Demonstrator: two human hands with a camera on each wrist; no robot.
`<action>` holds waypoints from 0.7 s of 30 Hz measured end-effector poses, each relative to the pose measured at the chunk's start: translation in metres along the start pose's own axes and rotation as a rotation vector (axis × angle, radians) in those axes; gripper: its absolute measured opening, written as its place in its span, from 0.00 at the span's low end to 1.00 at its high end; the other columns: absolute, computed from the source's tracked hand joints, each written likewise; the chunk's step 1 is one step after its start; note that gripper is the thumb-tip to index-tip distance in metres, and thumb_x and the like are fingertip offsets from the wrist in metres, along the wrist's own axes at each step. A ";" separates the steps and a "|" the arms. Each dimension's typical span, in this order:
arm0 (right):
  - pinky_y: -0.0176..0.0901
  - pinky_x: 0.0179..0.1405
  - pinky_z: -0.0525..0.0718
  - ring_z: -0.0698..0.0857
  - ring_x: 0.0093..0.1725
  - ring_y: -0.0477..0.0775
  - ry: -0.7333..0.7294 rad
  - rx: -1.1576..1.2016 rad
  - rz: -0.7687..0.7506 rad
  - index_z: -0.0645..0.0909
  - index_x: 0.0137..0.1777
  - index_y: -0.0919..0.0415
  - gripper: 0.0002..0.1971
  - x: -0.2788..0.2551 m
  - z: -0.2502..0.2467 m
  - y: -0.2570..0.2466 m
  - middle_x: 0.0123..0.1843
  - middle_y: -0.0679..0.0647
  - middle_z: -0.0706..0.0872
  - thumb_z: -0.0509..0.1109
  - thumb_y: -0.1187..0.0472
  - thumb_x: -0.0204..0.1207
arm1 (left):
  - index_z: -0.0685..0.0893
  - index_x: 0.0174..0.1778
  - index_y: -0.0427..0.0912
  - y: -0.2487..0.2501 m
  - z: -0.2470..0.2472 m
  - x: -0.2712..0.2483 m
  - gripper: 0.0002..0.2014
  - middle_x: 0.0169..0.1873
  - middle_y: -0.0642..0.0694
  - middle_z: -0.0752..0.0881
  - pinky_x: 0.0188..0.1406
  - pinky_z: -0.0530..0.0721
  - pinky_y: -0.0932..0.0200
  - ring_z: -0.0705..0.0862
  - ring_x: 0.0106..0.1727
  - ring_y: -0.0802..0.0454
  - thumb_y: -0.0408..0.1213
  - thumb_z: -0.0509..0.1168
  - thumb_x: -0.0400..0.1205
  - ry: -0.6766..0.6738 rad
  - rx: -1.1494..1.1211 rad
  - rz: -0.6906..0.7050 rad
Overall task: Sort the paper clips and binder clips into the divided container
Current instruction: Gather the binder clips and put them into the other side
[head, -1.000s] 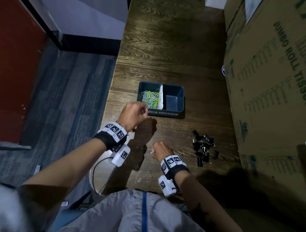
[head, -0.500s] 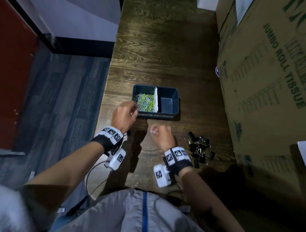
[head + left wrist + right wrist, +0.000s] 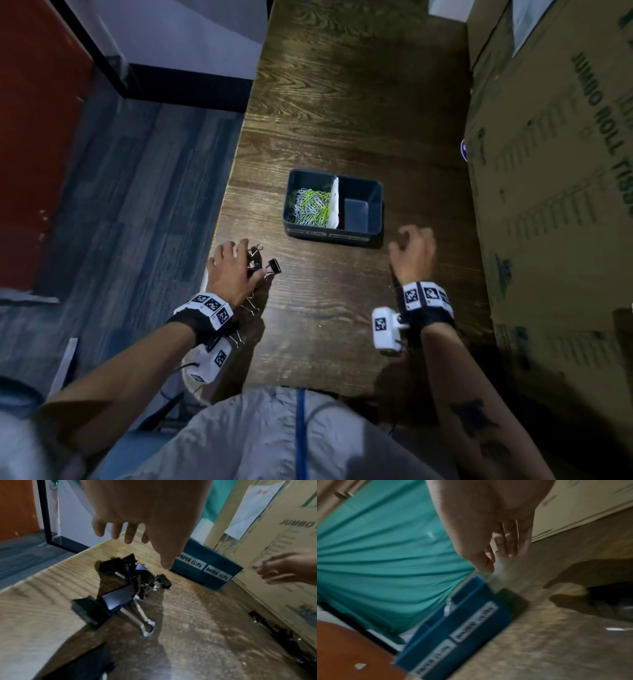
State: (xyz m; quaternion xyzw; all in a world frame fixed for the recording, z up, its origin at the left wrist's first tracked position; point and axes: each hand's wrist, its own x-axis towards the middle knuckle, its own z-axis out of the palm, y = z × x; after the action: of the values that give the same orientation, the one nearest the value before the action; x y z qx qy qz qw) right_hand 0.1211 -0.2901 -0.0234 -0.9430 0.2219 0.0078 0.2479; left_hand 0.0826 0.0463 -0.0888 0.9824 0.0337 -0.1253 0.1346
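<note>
Head view. Landmark: the divided container on the wooden table. Its left compartment holds the paper clips; its right compartment shows only bare floor. Your left hand is spread, fingers straight, over a heap of binder clips lying nearer you and left of the container, close to the table's left edge. Your right hand hangs nearer you and right of the container, fingers loosely curled, holding nothing that I can see.
Risk, by my reckoning: a broad sweep so close to that edge could knock clips to the floor; tangled handles may lift several at once and drop some short of the container. Most of the heap is covered by your hand.

Left wrist view. The binder clips lie interlocked under your open fingers, apart from them. The container stands beyond, labelled PAPER CLIPS left, BINDER CLIPS right; mind the paper-clip side is the nearer one. A second dark cluster sits right of the container against the cardboard box, blurred and partly cut off.

Right wrist view. Heavily blurred. Your right hand shows fingers together, empty as far as I can tell. Container labels are unreadable here.
</note>
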 end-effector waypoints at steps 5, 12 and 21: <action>0.72 0.76 0.64 0.59 0.81 0.71 -0.195 -0.264 0.358 0.70 0.78 0.49 0.35 -0.012 -0.001 0.083 0.81 0.64 0.60 0.77 0.46 0.73 | 0.46 0.84 0.55 -0.001 0.029 -0.007 0.42 0.79 0.36 0.56 0.69 0.69 0.26 0.57 0.78 0.28 0.67 0.57 0.79 -0.156 -0.017 -0.101; 0.76 0.81 0.50 0.42 0.86 0.69 -0.466 -0.223 0.350 0.51 0.86 0.37 0.48 -0.032 0.028 0.101 0.89 0.58 0.40 0.73 0.31 0.70 | 0.42 0.83 0.61 0.041 0.042 -0.011 0.32 0.84 0.37 0.44 0.76 0.56 0.27 0.44 0.82 0.28 0.58 0.50 0.86 -0.222 0.091 0.057; 0.70 0.82 0.53 0.52 0.86 0.66 -0.439 -0.261 -0.072 0.67 0.82 0.44 0.34 -0.082 0.072 0.031 0.88 0.60 0.54 0.74 0.50 0.77 | 0.52 0.84 0.54 0.083 0.046 -0.031 0.32 0.84 0.39 0.49 0.78 0.58 0.34 0.48 0.83 0.34 0.55 0.55 0.86 -0.343 0.148 0.419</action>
State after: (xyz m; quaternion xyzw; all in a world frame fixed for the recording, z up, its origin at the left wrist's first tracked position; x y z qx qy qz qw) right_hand 0.0408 -0.2467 -0.0907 -0.9500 0.1260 0.2322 0.1662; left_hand 0.0495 -0.0471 -0.1028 0.9395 -0.2027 -0.2612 0.0891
